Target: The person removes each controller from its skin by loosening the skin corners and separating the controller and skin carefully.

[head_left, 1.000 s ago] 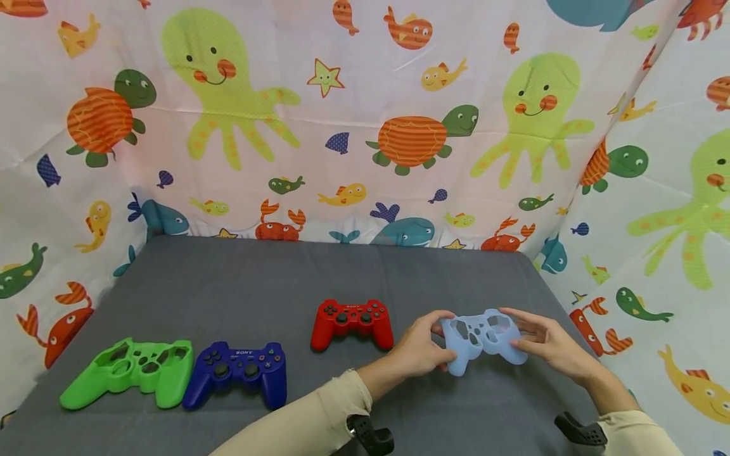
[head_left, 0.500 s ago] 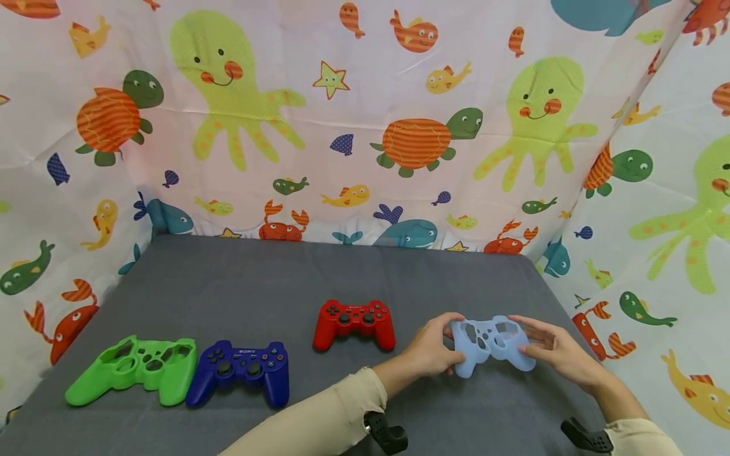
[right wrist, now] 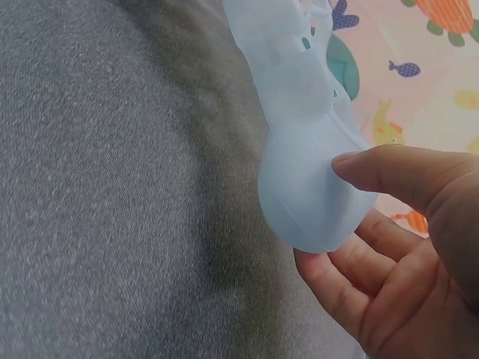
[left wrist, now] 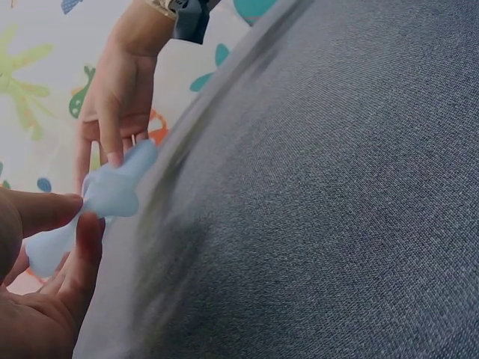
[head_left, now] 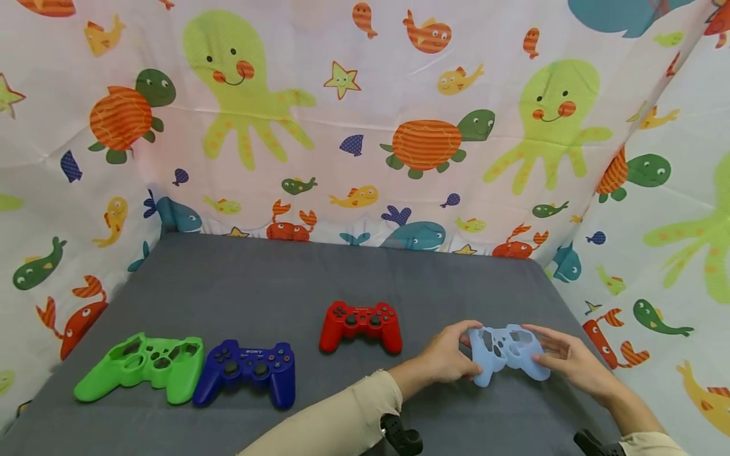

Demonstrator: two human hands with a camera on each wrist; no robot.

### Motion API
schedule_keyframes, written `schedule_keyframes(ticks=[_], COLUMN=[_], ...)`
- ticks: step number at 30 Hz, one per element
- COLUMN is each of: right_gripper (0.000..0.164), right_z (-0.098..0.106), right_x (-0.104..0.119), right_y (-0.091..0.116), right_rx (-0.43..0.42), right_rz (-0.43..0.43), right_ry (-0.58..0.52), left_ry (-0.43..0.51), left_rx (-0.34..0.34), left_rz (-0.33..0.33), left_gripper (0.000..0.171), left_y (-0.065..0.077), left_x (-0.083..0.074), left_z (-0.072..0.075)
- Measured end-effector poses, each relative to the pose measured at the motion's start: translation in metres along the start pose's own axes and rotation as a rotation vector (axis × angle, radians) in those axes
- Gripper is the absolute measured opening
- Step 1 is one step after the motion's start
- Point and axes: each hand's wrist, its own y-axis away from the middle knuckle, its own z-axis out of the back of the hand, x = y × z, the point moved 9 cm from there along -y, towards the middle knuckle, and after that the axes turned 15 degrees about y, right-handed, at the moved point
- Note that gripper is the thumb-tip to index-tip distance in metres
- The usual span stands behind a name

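Observation:
A pale blue silicone controller cover [head_left: 515, 358], with cut-out holes on its face, hangs just above the grey table between both hands. My left hand [head_left: 447, 356] pinches its left grip. The left wrist view shows that thumb and fingertip on the cover [left wrist: 112, 196]. At the opposite end my right hand [head_left: 576, 362] holds the right grip. In the right wrist view the thumb presses one side of the cover [right wrist: 307, 172] while fingers support it from the other side. The cover looks hollow, with no controller visible inside.
A red game controller [head_left: 362, 313] lies at mid-table, left of the hands. Farther left are a blue controller [head_left: 245, 370] and a green controller cover [head_left: 184, 379], close together. A sea-animal print curtain [head_left: 365, 95] hangs behind the grey table [head_left: 274, 278] and along its sides.
Both hands have carried the pale blue cover slightly right and nearer to me, keeping their hold. The whole head view has shifted a little; the other controllers and green cover stay put.

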Motion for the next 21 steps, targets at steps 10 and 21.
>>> schedule_keyframes(ticks=[10,21], right_gripper=[0.054,0.053], right_z=[0.005,0.000], right_x=[-0.015,-0.020], right_y=[0.009,0.003], right_rx=[-0.018,-0.020], right_rz=[-0.021,-0.005], right_ry=[0.016,0.025], left_ry=[-0.066,-0.141], left_rx=[-0.034,-0.085], left_rz=[0.018,0.044], left_gripper=[0.075,0.075], left_y=[-0.007,-0.010], left_x=[0.008,0.016], left_z=[-0.013,-0.010])
